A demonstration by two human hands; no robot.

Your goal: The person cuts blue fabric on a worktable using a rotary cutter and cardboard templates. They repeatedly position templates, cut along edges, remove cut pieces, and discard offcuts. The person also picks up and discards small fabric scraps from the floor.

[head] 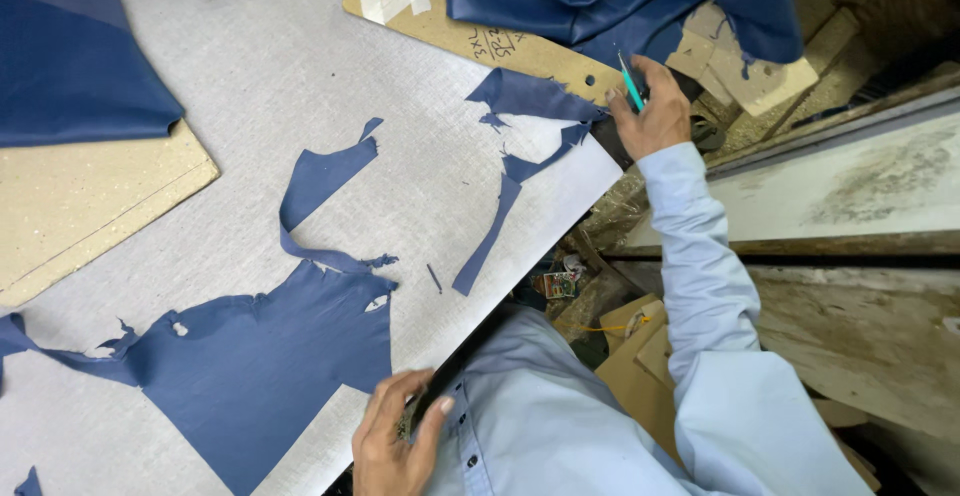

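Left hand [392, 436] grips the table edge [470, 351] at six o'clock for bracing, while right hand [655, 108], fingers clenched, holds a teal pen [630, 83] at two o'clock beside blue leather offcuts [530, 96].

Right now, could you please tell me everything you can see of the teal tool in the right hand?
The teal tool is a thin, straight stick, like a pen or a small knife; its kind cannot be told. Only its upper part shows, sticking up from the fist of the right hand, tilted slightly with the tip pointing away. It sits at the far edge of the grey table, beside a blue offcut and a cardboard template.
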